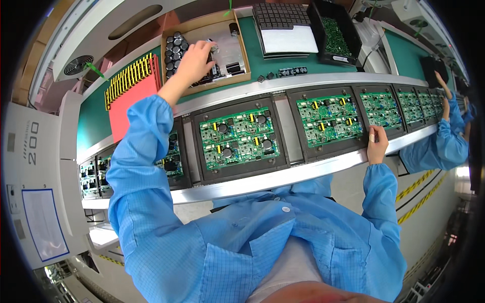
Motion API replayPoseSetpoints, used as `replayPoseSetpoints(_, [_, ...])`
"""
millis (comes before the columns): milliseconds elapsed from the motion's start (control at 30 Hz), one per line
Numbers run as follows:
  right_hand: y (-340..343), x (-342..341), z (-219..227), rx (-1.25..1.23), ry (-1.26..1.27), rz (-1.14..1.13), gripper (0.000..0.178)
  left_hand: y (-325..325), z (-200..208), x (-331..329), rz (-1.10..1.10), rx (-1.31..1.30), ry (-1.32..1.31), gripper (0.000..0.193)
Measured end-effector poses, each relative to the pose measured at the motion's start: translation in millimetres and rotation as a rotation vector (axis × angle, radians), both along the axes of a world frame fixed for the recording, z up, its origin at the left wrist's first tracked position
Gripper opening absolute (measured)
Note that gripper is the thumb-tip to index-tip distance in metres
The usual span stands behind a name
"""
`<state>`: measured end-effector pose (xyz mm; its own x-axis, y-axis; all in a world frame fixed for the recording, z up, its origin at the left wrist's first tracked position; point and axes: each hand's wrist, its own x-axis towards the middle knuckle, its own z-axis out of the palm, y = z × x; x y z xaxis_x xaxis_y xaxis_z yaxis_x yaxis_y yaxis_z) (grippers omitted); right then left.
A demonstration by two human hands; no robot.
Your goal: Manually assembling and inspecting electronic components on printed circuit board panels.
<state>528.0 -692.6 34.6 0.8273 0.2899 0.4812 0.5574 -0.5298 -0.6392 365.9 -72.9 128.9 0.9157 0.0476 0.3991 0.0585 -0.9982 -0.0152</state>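
My left hand (194, 63) reaches into a shallow cardboard box (246, 48) at the back. Its thumb and fingers are apart, over loose black cylindrical capacitors (176, 50). My right hand (377, 144) is at the near rail, beside a black carrier tray (331, 146). Its fingers are curled together in a pinch; whatever may be between the tips is too small to make out. That tray holds a green circuit board panel (323, 123). In front of me, another green circuit board panel (237, 139) carries several round black capacitors and yellow parts.
Left of the box stand a red sheet (134, 106) and a yellow-and-black striped rack (129, 78). Behind the line are a black foam stack (280, 17) and a black bin (336, 38) of small green parts. A co-worker's blue sleeve (429, 151) is at the right.
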Motion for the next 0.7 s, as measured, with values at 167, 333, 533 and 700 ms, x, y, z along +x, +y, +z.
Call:
replayPoseSetpoints(167, [0.0, 2.4, -2.7, -0.027, -0.077, -0.027, 0.007, 29.0, -10.6, 31.1, 0.17, 0.145, 0.214, 0.075])
replayPoseSetpoints(333, [-1.1, 5.7, -13.6, -0.005, -0.054, -0.099, 0.007, 48.5, -29.6, 52.2, 0.086, 0.19, 0.182, 0.058])
replayPoseSetpoints(533, [5.5, 2.3, -6.4, 0.067, -0.093, -0.157, 0.006, 43.0, -31.9, 62.7, 0.038, 0.21, 0.138, 0.05])
replayPoseSetpoints(700, [4.1, 2.1, -6.7, 0.063, -0.084, -0.148, 0.009, 3.5, -2.7, 61.9, 0.024, -0.161, -0.011, 0.044])
